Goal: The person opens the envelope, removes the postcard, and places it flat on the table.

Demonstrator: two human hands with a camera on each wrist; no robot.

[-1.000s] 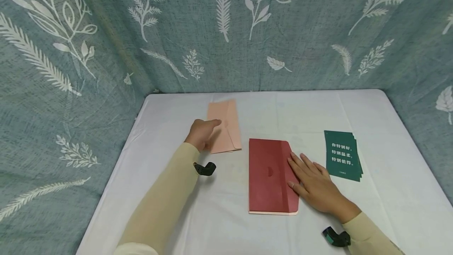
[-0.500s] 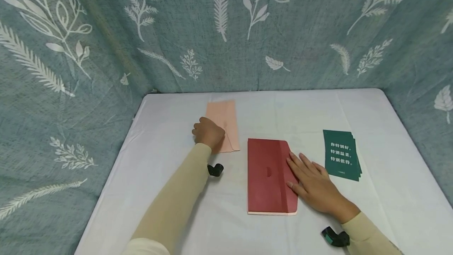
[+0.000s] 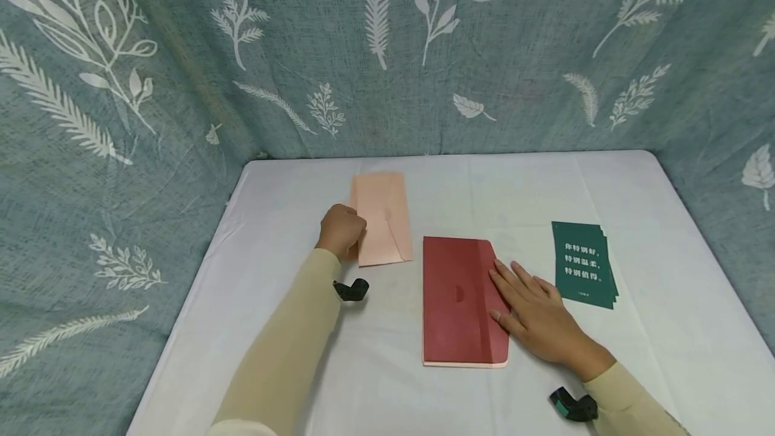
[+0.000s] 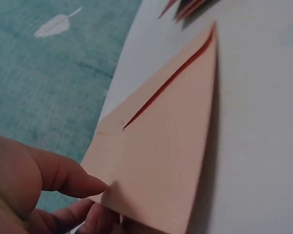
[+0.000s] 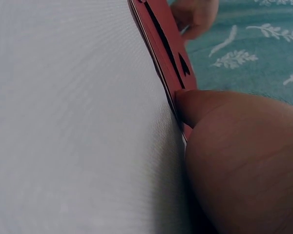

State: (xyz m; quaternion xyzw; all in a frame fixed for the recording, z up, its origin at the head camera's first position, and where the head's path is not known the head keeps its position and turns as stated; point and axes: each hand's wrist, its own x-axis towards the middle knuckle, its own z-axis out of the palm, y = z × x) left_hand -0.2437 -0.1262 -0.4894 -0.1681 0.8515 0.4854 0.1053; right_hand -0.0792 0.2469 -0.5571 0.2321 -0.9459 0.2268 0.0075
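With thumb above and fingers beneath, my left hand pinches a pale pink envelope by its left edge. The envelope's flap seam runs slantwise, and in the left wrist view a dark red slit shows along the lifted paper. Another pink edge peeks out from under it on the left. My right hand lies with its fingers extended over the right side of a red envelope, which has a flap and a small half-round notch. Layered edges show along the red envelope's side in the right wrist view.
To the right lies a fanned stack of dark green cards with white writing. A white cloth covers the table. Behind and to the left hangs a green curtain with white leaf patterns.
My left hand turned over the pink envelope's left side and then drew back left, now gripping its edge. The top pink envelope has shifted slightly against the one below. My right hand stays put.
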